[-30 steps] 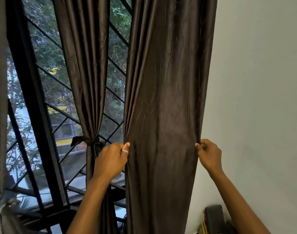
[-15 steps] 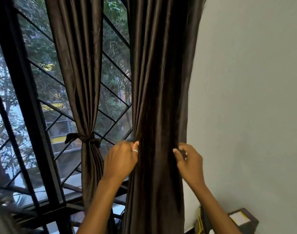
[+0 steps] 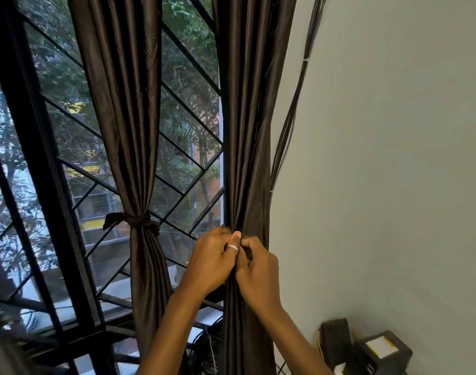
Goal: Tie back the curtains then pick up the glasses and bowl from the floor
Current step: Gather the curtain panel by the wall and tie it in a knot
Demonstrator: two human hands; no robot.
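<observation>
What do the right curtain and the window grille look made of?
The right curtain looks like a woven synthetic satin: dark brown, soft sheen along the pleats, fine creases. The fibre can't be confirmed. The window grille is likely painted metal: matte black, thin straight bars crossing diagonally.

Dark brown right curtain (image 3: 247,117), gathered into narrow folds (satiny); left curtain (image 3: 123,104), tied back

2 hands bunched the gathered curtain (image 3: 247,131) into a narrow column, touching each other: the left hand (image 3: 212,262), wearing 1 ring (image 3: 233,247), gripped its left side, the right hand (image 3: 258,272) its right. Left of that curtain hung another curtain (image 3: 128,117), cinched by a tie (image 3: 139,220). Just right of it, cables (image 3: 293,109) ran down the wall (image 3: 393,158).
</observation>
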